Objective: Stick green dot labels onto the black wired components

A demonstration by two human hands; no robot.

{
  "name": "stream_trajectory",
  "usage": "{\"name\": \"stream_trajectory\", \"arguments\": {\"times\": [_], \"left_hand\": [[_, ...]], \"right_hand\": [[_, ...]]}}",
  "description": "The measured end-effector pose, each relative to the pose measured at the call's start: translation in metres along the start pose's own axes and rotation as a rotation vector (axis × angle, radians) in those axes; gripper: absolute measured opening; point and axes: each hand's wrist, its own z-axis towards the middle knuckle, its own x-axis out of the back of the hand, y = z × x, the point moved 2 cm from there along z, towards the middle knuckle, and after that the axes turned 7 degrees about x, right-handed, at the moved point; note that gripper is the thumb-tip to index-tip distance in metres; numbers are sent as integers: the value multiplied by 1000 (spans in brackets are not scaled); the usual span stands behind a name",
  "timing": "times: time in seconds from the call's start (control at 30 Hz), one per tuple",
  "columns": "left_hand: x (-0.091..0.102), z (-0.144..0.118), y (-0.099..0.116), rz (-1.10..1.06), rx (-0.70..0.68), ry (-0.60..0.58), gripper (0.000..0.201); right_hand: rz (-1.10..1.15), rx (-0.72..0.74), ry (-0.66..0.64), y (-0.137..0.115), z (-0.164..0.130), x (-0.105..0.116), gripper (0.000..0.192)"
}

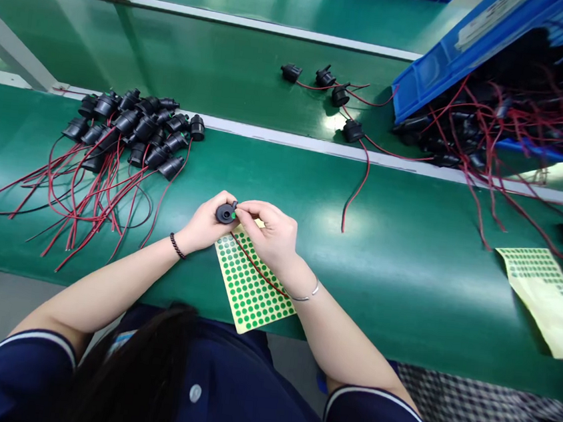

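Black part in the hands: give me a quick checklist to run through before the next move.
1. Black part held by the left hand: ok.
2. Right hand at the green dot by the part's edge: ok.
3. Green dot stuck down flat: cannot tell, too small.
4. Sticker sheet close to the hands: ok.
5. Red wire out of the sheet's way: not ok, it crosses over it.
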Motion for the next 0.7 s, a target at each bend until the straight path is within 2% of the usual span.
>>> {"name": "stream_trajectory", "arguments": {"times": [0.17,0.33,0.53,0.7], "left_hand": [[-3,2,2,-191,80,-18,31],[-4,3,1,-299,114,-20,33],[-7,3,-4,-354,81,59,27],[-10,3,-10,-380,72,187,28]], "right_hand": [[2,-49,7,0,0,-1,11],[-24,59,14,-3,1,-2,13],[-54,79,-20,-4,-2,-6,18],[-51,88,-47,-2,-8,-13,24]]}}
